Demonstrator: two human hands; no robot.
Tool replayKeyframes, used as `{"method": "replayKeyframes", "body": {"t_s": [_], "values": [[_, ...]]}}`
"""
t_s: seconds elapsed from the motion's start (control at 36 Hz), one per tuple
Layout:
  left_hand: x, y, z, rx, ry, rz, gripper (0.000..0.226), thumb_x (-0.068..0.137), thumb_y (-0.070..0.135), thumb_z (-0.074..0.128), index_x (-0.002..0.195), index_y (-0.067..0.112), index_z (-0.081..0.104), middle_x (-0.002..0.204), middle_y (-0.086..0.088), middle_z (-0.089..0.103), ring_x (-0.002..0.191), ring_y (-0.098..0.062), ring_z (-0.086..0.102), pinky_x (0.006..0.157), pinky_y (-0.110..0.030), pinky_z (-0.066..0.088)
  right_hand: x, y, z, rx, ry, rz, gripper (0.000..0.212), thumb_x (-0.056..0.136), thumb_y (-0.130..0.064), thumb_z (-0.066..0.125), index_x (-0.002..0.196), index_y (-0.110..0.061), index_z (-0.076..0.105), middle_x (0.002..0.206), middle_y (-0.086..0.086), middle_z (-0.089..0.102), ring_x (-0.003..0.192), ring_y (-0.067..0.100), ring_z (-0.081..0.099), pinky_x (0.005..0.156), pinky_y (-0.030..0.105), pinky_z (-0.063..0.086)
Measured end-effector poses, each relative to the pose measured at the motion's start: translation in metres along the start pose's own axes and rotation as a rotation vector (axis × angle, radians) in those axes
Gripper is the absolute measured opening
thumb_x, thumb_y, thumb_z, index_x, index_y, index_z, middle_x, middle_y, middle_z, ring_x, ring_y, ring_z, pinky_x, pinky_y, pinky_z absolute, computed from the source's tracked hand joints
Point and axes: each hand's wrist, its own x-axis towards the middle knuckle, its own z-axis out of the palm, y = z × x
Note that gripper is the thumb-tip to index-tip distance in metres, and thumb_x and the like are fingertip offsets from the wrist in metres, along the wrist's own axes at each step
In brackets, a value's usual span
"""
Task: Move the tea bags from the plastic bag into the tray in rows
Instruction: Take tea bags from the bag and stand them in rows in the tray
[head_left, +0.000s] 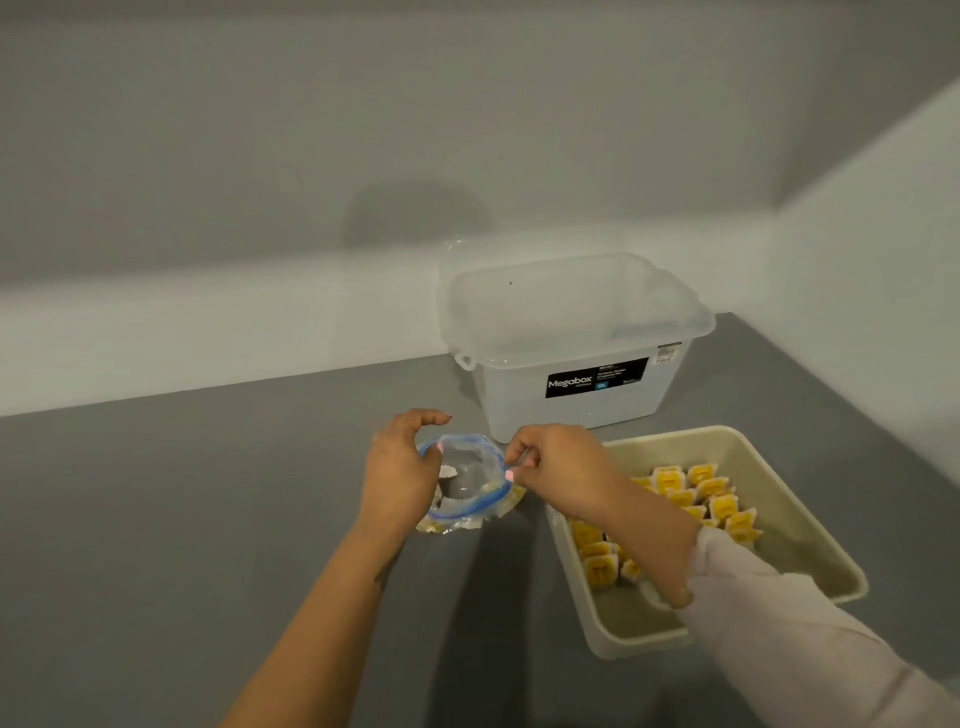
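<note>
A clear plastic bag (467, 480) with a blue zip rim stands on the grey table, its mouth held wide. My left hand (400, 467) grips the rim on the left side. My right hand (556, 467) pinches the rim on the right side. A few pale yellow tea bags (498, 506) show through the bag's bottom. To the right lies a beige tray (810, 551) with several yellow tea bags (706, 499) set in rows; my right forearm crosses over it and hides part of them.
A translucent storage box (571, 384) with a black label stands behind the bag and tray, against the white wall. The table's grey surface (182, 519) stretches to the left. A wall closes the right side.
</note>
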Motion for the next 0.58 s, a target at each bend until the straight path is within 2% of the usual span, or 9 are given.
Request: {"method": "replayKeyframes", "body": {"t_s": [0.06,0.17,0.25,0.36,0.42,0.5,0.58], "values": [[0.005,-0.008,-0.003,0.007,-0.038,0.007,0.029,0.087,0.002,0.058,0.109,0.019,0.064,0.12,0.004,0.061,0.113,-0.013,0.052,0.089,-0.015,0.034,0.008,-0.008,0.009,0.011,-0.013,0.019,0.01,0.085,-0.027,0.068,0.095,-0.025,0.067,0.089,-0.004,0.064,0.086,0.017,0.064,0.077,0.028,0.051],[0.017,-0.026,-0.008,0.003,-0.119,-0.004,0.024,0.086,0.006,0.061,0.105,0.02,0.064,0.117,0.004,0.06,0.113,-0.014,0.052,0.09,-0.02,0.036,0.027,-0.023,0.027,-0.006,-0.02,0.098,0.014,0.086,-0.027,0.066,0.1,-0.025,0.068,0.099,0.002,0.068,0.09,0.02,0.064,0.084,0.031,0.053],[0.027,-0.038,-0.008,0.045,-0.166,0.018,0.023,0.084,0.006,0.064,0.103,0.019,0.065,0.115,0.002,0.06,0.11,-0.014,0.053,0.086,-0.015,0.033,0.038,-0.03,0.041,-0.024,-0.036,0.151,0.018,0.086,-0.028,0.065,0.104,-0.026,0.067,0.105,0.002,0.068,0.096,0.021,0.064,0.088,0.033,0.053],[0.036,-0.047,-0.005,0.093,-0.213,0.069,0.021,0.083,0.002,0.064,0.102,0.013,0.067,0.115,-0.005,0.061,0.108,-0.018,0.055,0.077,0.0,0.03,0.05,-0.033,0.062,-0.097,-0.075,0.209,0.024,0.09,-0.028,0.058,0.113,-0.027,0.065,0.118,0.004,0.065,0.106,0.024,0.061,0.093,0.034,0.05],[0.039,-0.051,-0.002,0.158,-0.278,0.101,0.025,0.085,0.005,0.063,0.108,0.013,0.067,0.129,-0.008,0.055,0.117,-0.021,0.052,0.085,0.003,0.027,0.056,-0.033,0.075,-0.15,-0.094,0.231,0.03,0.093,-0.026,0.053,0.121,-0.028,0.063,0.121,0.003,0.064,0.108,0.024,0.061,0.093,0.032,0.049],[0.041,-0.056,0.003,0.322,-0.436,0.139,0.037,0.092,0.017,0.057,0.129,0.022,0.056,0.152,-0.006,0.032,0.137,-0.021,0.035,0.109,-0.021,0.024,0.066,-0.036,0.088,-0.157,-0.171,0.268,0.034,0.097,-0.025,0.05,0.131,-0.021,0.056,0.131,0.003,0.057,0.117,0.021,0.055,0.094,0.025,0.041],[0.044,-0.061,0.008,0.406,-0.536,0.119,0.045,0.096,0.021,0.049,0.14,0.026,0.042,0.157,-0.007,0.019,0.141,-0.023,0.028,0.115,-0.03,0.023,0.071,-0.045,0.091,-0.255,-0.33,0.331,0.04,0.097,-0.024,0.051,0.135,-0.012,0.048,0.138,0.007,0.05,0.127,0.025,0.048,0.107,0.032,0.037]]}}
